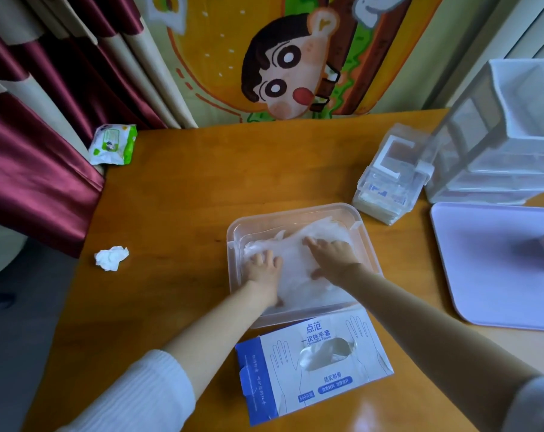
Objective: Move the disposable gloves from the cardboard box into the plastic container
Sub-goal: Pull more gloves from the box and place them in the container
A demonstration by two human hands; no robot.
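Pressing gloves (298,255): 2 hands (264,269) (334,257), 1 container (295,209)

Orange wooden table (202,188), maroon-and-cream curtain (46,120) left, cartoon hanging (280,57) behind, grey floor (15,338)

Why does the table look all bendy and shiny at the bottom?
Head view: the wide-angle lens bows the edges of the table; a pale glare patch lies on the wood near the cardboard box; the left hand and right hand look slightly blurred on the gloves.
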